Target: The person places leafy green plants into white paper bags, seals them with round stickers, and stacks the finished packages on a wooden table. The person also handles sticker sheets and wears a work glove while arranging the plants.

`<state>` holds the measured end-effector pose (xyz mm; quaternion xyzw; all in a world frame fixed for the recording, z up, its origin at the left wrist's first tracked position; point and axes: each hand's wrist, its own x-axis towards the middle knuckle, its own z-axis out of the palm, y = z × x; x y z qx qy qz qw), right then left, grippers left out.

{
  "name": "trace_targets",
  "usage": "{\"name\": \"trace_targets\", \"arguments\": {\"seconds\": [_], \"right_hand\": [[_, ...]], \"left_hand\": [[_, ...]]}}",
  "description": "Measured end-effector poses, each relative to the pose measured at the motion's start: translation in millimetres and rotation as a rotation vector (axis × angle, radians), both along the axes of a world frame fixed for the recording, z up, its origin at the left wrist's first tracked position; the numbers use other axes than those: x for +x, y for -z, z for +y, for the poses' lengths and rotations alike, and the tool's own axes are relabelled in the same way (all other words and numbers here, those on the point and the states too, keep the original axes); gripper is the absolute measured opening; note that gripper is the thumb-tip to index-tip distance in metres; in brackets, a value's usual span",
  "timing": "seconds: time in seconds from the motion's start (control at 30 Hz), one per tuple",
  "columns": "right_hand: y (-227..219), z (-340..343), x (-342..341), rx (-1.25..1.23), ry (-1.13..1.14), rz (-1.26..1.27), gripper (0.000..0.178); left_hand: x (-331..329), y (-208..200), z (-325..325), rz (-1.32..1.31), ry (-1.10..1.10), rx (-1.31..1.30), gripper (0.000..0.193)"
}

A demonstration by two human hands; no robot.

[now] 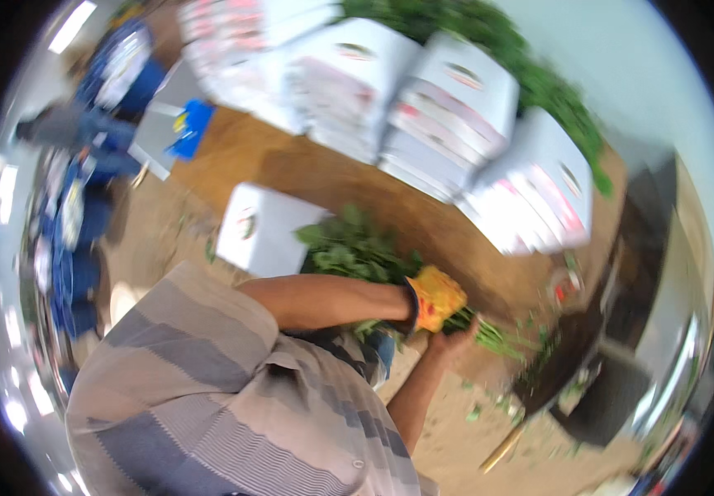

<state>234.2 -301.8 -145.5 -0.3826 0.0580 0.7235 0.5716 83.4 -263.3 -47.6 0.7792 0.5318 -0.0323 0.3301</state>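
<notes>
Head view — both hands, gloved left (435, 299) and bare right (449, 343), grip leafy stems (355, 248).

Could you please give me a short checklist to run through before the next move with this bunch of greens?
1. Left hand, in an orange glove, closed on the bunch of greens: ok.
2. Right hand, bare, under the stems: ok.
3. Stems lined up evenly: cannot tell, blurred.
4. Wooden table bare beside the bunch: ok.
5. White boxes stacked steadily: cannot tell.
</notes>
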Motion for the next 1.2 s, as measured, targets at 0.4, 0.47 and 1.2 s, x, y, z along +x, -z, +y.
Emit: {"name": "trace_targets", "arguments": {"seconds": [0.4, 0.47, 1.2], "right_hand": [[-57.3, -70.1, 10.7, -0.472, -0.113, -0.960, 0.087], [-92.5, -91.5, -22.2, -0.212, -0.401, -1.539, 0.075], [-78.6, -40.8, -314.0, 1.041, -1.039, -2.011, 0.057]], "left_hand": [[-272.5, -33.5, -287.8, -0.844, -1.843, 0.717, 0.032], [-304.3, 23.1, -348.2, -1.303, -2.324, 0.739, 0.033], [-311.5, 68.8, -357.3, -1.788, -1.683, -0.251, 0.083]]}}
